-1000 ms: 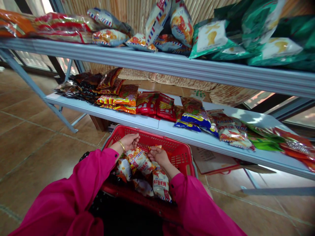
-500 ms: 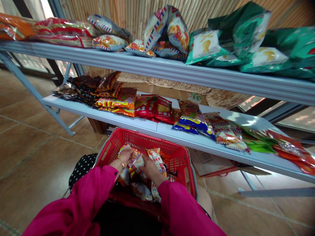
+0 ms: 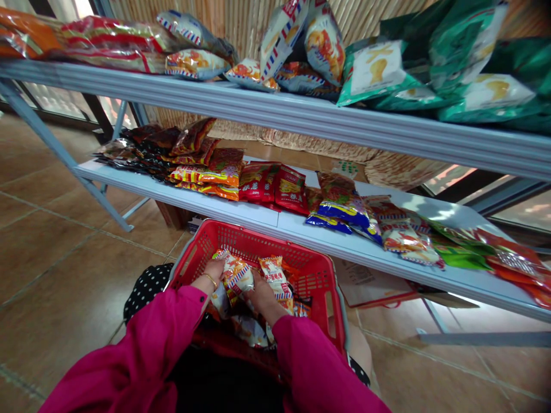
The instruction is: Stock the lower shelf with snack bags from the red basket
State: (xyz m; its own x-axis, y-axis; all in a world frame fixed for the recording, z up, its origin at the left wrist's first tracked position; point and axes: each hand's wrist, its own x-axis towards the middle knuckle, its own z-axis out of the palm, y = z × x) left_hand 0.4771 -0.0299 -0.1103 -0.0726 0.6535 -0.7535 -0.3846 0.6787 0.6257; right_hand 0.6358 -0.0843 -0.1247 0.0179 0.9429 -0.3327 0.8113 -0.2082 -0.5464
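My left hand [image 3: 214,272], with a gold bracelet at the wrist, is closed on the left edge of a white and orange snack bag [image 3: 236,272] with red and blue stripes. On the bag's right side, my right hand [image 3: 262,291] grips its edge. Both hands are inside a red plastic shopping basket [image 3: 319,298]. An upright snack bag [image 3: 274,276] of similar look leans in the basket just right of my right hand. Beneath the hands lie several more bags, partly hidden by fingers and sleeves.
A two-tier metal rack stands beyond the basket. Its lower shelf [image 3: 258,213] carries red bags [image 3: 291,189], blue-edged bags [image 3: 342,201] and other snacks. Green bags [image 3: 374,71] lie on the upper shelf [image 3: 275,109]. A cardboard box [image 3: 365,284] sits under the rack.
The held snack bag now shows more of its front between my hands. My left hand has shifted slightly left, away from my right. The view has tilted down a little.
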